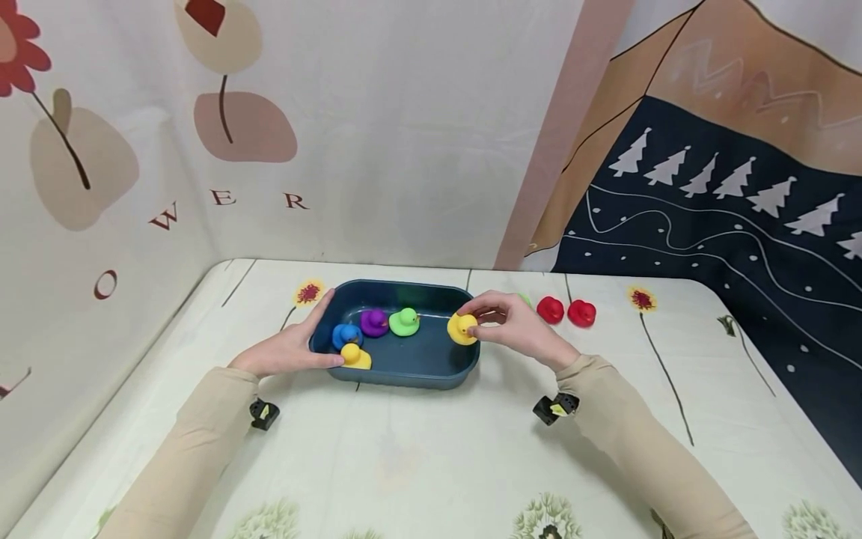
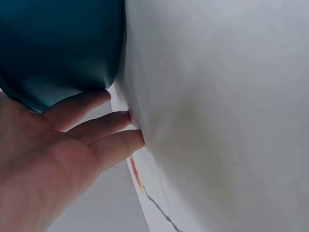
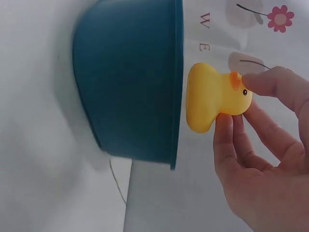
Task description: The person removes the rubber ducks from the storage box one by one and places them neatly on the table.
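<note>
A dark blue rectangular tub (image 1: 404, 378) sits on the cloth, my left hand (image 1: 292, 348) spread against its left end. That hand's thumb lies over the front-left rim, and its other fingers extend fairly straight along the outside. My right hand (image 1: 518, 329) pinches a yellow rubber duck (image 3: 205, 99) by its head, just above the tub's right rim. Inside the tub are a blue duck (image 1: 346, 335), a purple duck (image 1: 373, 323), a light green duck (image 1: 404, 322) and another yellow duck (image 1: 357, 358), which is close to the left thumb.
Two red ducks (image 1: 551, 310) lie on the tablecloth (image 1: 417, 457) to the right, behind my right hand. A bit of something green (image 1: 524, 299) shows just past that hand. A printed cloth wall (image 1: 404, 150) rises behind the table's back edge.
</note>
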The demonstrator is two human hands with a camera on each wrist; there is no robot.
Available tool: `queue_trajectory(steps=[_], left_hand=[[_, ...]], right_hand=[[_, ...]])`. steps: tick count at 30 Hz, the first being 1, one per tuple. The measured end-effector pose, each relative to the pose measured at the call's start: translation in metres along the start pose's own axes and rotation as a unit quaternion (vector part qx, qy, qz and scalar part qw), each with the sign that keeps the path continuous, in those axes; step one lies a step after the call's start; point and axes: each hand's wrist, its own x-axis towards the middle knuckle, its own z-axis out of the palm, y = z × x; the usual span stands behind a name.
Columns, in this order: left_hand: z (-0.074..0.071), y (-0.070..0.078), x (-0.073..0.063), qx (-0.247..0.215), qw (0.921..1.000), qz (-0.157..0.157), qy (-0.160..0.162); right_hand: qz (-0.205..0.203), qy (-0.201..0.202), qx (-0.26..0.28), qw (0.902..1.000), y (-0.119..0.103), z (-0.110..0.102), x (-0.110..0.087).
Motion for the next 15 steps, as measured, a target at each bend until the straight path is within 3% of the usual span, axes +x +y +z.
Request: queue_trajectory(steps=[15], left_hand=[[-0.001, 0.001, -0.001, -0.003, 1.0, -0.005, -0.004]], right_hand=[[-0.003, 0.009, -0.028, 0.9996, 0.008, -0.029, -0.012]])
